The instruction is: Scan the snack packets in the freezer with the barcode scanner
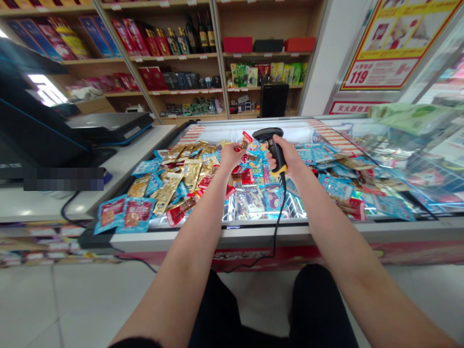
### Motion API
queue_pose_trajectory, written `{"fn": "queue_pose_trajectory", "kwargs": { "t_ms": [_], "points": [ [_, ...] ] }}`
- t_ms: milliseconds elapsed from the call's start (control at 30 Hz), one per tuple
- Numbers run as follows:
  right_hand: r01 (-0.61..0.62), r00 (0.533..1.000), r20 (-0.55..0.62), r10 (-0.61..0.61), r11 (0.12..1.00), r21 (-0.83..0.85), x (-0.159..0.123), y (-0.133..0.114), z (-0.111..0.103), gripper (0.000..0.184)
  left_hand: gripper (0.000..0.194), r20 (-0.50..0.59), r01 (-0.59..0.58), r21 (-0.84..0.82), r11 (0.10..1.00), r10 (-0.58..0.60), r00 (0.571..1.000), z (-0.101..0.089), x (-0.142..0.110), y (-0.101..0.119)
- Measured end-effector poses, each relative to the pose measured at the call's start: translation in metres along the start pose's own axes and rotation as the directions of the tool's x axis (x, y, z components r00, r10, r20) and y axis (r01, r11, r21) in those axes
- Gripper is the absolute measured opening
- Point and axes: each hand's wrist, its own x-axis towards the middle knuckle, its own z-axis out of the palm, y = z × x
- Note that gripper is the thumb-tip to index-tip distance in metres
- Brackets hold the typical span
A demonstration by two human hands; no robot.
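Barcode scanner [277,153], black with yellow trim, sits in the right hand [291,155], its handle wrapped by the fingers, above the glass top of a freezer [250,235]. Just left of the scanner's head, the left hand [232,155] pinches a small red-and-brown packet [246,139] in a narrow grip (the two look very close, though I cannot tell whether they touch). A black cable [282,203] drops from the handle past the freezer's near edge. Gold packets [192,173] and blue packets [138,215] lie heaped on the left, with another mixed pile [335,183] on the right. Farther left, a scale [112,124] rests on a white counter [21,205]; stocked shelves [268,21] line the far side.
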Motion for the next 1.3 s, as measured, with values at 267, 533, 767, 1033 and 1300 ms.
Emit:
{"fn": "queue_pose_trajectory", "kwargs": {
  "t_ms": [267, 533, 767, 1033, 1300],
  "points": [
    [-0.030, 1.000, -0.008, 0.030, 1.000, -0.003, -0.004, -0.003, 0.001, 0.042, 0.026, 0.010, -0.039, -0.018, 0.999, 0.039, 0.999, 0.002, 0.000, -0.001],
    [-0.005, 1.000, -0.025, 0.006, 1.000, 0.011, -0.002, -0.002, -0.004, 0.040, 0.023, 0.021, -0.035, -0.080, 0.996, 0.037, 0.999, 0.005, -0.003, 0.001],
    [0.062, 0.994, -0.089, -0.065, 0.997, -0.037, -0.013, -0.013, -0.021, 0.041, 0.022, 0.201, 0.143, -0.449, 0.882, -0.056, 0.978, 0.024, 0.003, 0.023],
    [0.169, 0.953, -0.234, -0.192, 0.979, -0.112, -0.045, -0.044, -0.055, 0.039, 0.028, 0.349, 0.207, -0.661, 0.721, 0.052, 0.936, 0.048, 0.004, 0.101],
    [0.270, 0.909, -0.295, -0.296, 0.955, -0.124, -0.076, -0.058, -0.090, 0.040, 0.046, 0.242, -0.202, -0.375, 0.905, 0.306, 0.921, 0.084, -0.018, 0.156]
  ]
}}
